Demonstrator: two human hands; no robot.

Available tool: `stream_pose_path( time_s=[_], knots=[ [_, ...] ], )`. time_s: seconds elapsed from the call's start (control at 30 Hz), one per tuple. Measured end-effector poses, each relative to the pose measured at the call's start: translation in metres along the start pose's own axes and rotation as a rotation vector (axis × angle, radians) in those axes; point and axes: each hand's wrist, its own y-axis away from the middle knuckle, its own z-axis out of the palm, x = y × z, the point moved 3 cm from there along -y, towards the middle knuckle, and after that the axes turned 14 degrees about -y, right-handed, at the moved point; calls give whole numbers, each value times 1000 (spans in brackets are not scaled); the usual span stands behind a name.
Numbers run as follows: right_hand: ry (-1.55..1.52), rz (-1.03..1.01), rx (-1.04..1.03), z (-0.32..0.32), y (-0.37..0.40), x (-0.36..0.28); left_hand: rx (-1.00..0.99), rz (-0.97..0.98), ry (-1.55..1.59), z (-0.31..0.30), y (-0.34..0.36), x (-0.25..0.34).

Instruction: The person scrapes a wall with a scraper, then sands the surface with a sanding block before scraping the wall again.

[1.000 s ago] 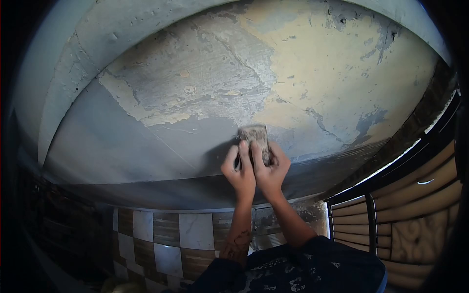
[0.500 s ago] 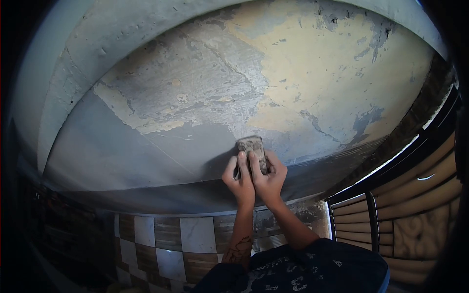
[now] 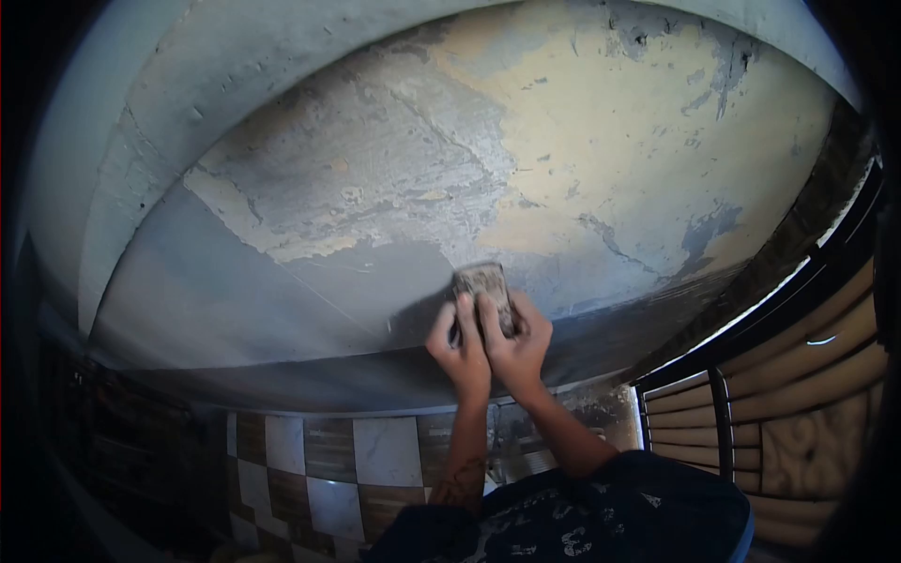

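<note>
Both my hands grip one worn, dusty, plaster-stained block [image 3: 484,278]; its exact kind I cannot make out. On its left side is my left hand [image 3: 460,340], closed, with the thumb laid along the face. My right hand [image 3: 514,340] wraps the right side, its thumb beside the other one. The block's far end is up against the wall [image 3: 375,202], at the lower border of a rough patch of peeled paint. Most of my fingertips are hidden behind the block.
Yellow paint [image 3: 619,122] with chips and cracks covers the wall's upper right. A pale arched edge [image 3: 150,131] curves around the wall. Below lies a checkered tile floor [image 3: 387,450]. At the right stands a gate with dark bars [image 3: 721,413].
The view has shifted slightly, so floor and gate sit a little farther right. My hands keep the same hold, with the block at nearly the same spot on the wall.
</note>
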Motion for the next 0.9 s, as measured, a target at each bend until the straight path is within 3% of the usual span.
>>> stream_pose_path(
  time_s=[0.1,0.2,0.3,0.5,0.57,0.7,0.9],
  knots=[
    [-25,57,-7,0,0,3,13,-60,54,2,-1,-3],
    [-25,-28,2,7,-3,-2,24,-129,210,0,-13,8],
    [-8,-16,-4,-1,0,4,23,-15,14,5,7,-13],
    [8,-2,-30,12,-8,-11,35,-145,203,-2,-13,7],
    [-18,-12,0,4,3,2,65,12,-16,2,2,-5],
    [-58,121,42,-1,6,6,0,-140,66,1,5,-1],
    [-90,59,19,-5,7,14,30,-83,32,3,7,-3]
  ],
)
